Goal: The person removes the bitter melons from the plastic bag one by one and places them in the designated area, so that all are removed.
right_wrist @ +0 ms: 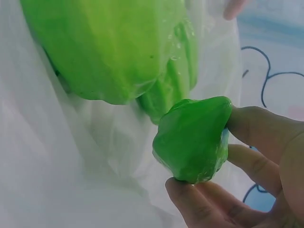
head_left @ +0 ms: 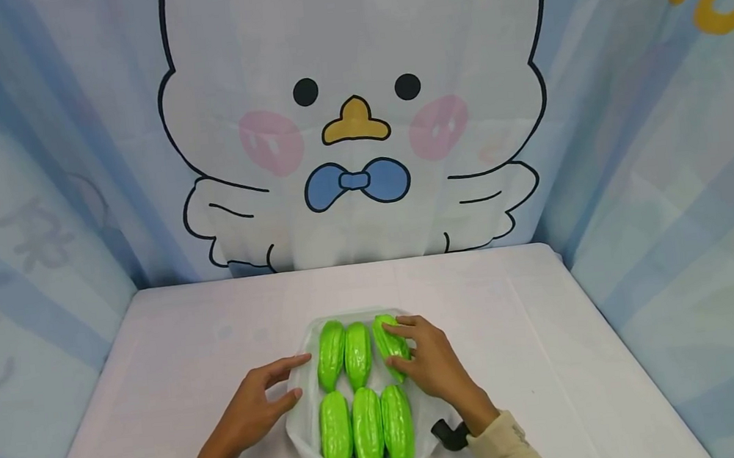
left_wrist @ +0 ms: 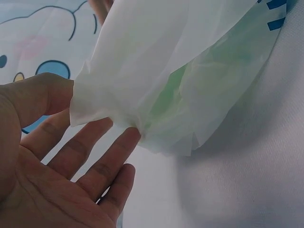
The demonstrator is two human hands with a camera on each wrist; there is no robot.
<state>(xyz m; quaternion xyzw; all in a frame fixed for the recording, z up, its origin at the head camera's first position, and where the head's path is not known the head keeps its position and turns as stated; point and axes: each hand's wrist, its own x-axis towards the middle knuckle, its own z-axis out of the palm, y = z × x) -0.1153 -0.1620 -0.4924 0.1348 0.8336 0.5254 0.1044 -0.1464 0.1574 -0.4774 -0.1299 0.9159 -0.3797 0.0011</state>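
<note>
Six glossy gourds, one of them between fingertips

All six green gourds sit in a white plastic bag that stands wide open on the desk, three in the far row and three in the near one. The right hand pinches the held gourd, the rightmost of the far row, with thumb and fingertips on opposite sides and the palm clear of it. Whether that gourd is off the bag's bottom I cannot tell. The left hand is spread at the bag's left edge, thumb and fingers well apart and touching the film.

Judging by the shine, the gourds have a smooth, slick skin, perhaps moulded plastic; they should be firm, fairly light and hard to bruise. Lengthwise ribs give the fingertips something to settle against, so a grip across the thick middle looks safest. The tapered ends would be likelier to slide out or let the gourd swing. Neighbours in the near row stand close together, leaving little room for a thumb between them.

The bag is another matter: thin, limp and crinkled, it would probably fold under any push, and its edge is best steadied lightly.
</note>
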